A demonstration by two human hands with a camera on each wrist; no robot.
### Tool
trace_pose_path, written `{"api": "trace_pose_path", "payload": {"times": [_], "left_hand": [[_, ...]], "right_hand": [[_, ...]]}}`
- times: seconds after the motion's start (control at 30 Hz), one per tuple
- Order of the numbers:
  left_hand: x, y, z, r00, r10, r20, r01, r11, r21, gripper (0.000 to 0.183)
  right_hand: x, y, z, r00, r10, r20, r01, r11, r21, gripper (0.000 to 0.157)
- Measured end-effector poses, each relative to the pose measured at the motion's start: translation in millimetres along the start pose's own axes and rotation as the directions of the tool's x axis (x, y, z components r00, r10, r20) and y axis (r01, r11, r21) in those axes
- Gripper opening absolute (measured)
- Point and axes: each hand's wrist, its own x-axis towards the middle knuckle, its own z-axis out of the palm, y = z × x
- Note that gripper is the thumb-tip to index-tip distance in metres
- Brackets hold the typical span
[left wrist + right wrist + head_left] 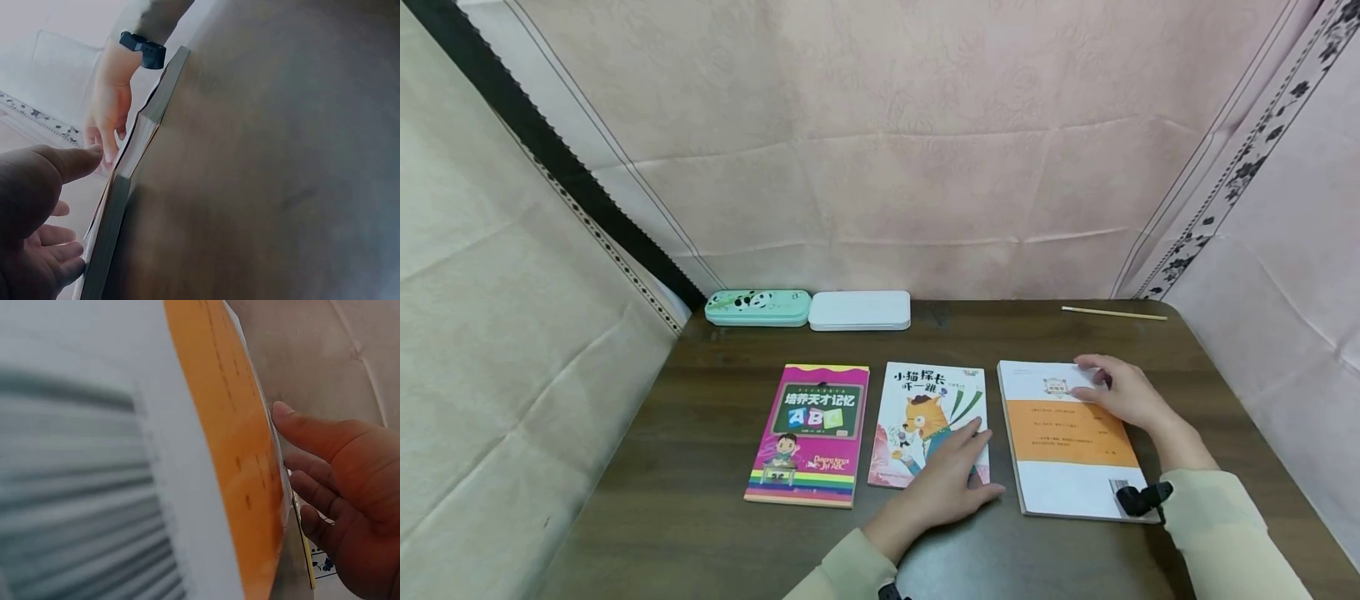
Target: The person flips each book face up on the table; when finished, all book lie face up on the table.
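Observation:
In the head view, three books lie in a row. My left hand (946, 485) rests over the lower right of the middle book (925, 412), which shows a cartoon cat; its fingers are extended and the thumb is spread to the side. At the upper right of a white book with an orange band (1067, 433), my right hand (1123, 393) touches the cover with loosely bent fingers. The right wrist view shows that hand (362, 487) beside the banded cover (212, 425), thumb near its edge. A pink book (808, 450) lies at the left, away from both hands.
Along the table's back edge sit a mint panda-patterned case (758, 308) and a white case (860, 311). A thin pale stick (1114, 313) lies at the back right. Cloth curtains (925, 150) hang behind and at both sides of the dark wooden table (685, 467).

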Motion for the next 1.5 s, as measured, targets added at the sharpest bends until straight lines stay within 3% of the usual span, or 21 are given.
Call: {"api": "trace_pose_path", "payload": {"times": [0.4, 0.67, 0.93, 1.0, 1.1, 1.2, 1.3, 1.4, 1.5], "left_hand": [[16.6, 17.1, 15.3, 0.995, 0.066, 0.077, -0.079, 0.983, 0.168, 0.073], [16.7, 25.9, 21.1, 0.986, 0.094, 0.136, -0.117, 0.979, 0.167, 0.084], [15.2, 26.1, 24.4, 0.988, 0.055, 0.147, -0.074, 0.989, 0.127, 0.095], [15.2, 26.1, 24.3, 0.987, 0.062, 0.151, -0.082, 0.989, 0.126, 0.094], [14.9, 25.5, 22.1, 0.985, 0.084, 0.153, -0.105, 0.985, 0.135, 0.093], [15.3, 24.4, 20.2, 0.982, 0.108, 0.154, -0.131, 0.98, 0.147, 0.092], [16.3, 23.1, 18.3, 0.978, 0.113, 0.175, -0.139, 0.98, 0.141, 0.092], [17.1, 22.1, 16.9, 0.972, 0.104, 0.209, -0.131, 0.984, 0.12, 0.092], [16.7, 22.4, 16.5, 0.97, 0.096, 0.222, -0.125, 0.985, 0.121, 0.096]], "right_hand": [[2.7, 14.5, -4.6, 0.993, 0.089, 0.08, -0.086, 0.996, -0.037, 0.077], [-3.1, 16.7, -7.5, 0.991, 0.097, 0.097, -0.094, 0.995, -0.037, 0.08], [-13.8, 18.2, -10.6, 0.988, 0.119, 0.097, -0.117, 0.993, -0.025, 0.082], [-16.4, 19.4, -11.5, 0.987, 0.132, 0.096, -0.133, 0.991, 0.004, 0.077], [-19.4, 21.6, -14.5, 0.987, 0.134, 0.089, -0.143, 0.985, 0.096, 0.058], [-22.7, 26.1, -19.1, 0.993, 0.093, 0.067, -0.103, 0.982, 0.158, 0.045], [-26.6, 32.8, -22.4, 1.0, -0.023, 0.002, 0.023, 0.988, 0.153, 0.045], [-31.1, 38.4, -24.2, 0.985, -0.157, -0.076, 0.163, 0.984, 0.072, 0.048], [-35.7, 41.6, -26.7, 0.967, -0.226, -0.116, 0.228, 0.974, 0.007, 0.052]]}}
